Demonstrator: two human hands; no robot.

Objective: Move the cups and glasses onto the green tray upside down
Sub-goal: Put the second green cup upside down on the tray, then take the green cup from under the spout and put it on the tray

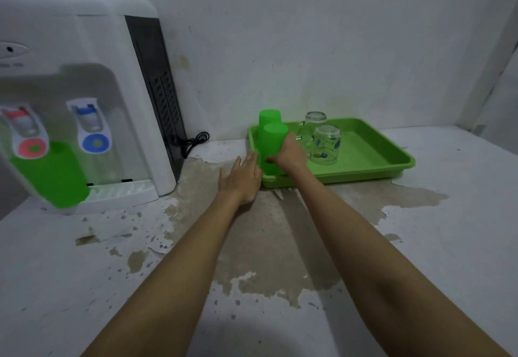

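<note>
A green tray [372, 160] lies on the white counter against the wall. Two green plastic cups stand upside down at its left end: the far one [269, 118] by the back rim, the near one [272, 143] in front of it. My right hand [290, 154] grips the near green cup low on its side. Two clear glass mugs stand upside down beside them: a plain one [314, 124] behind, a blue-patterned one [326, 145] in front. My left hand [242, 178] rests flat and open on the counter, touching the tray's left corner.
A white water dispenser [84, 99] with red and blue taps stands at the left, another green cup [53, 177] blurred under its taps. A black cord [193, 141] lies behind it. The counter's paint is peeled in a large brown patch [266, 230].
</note>
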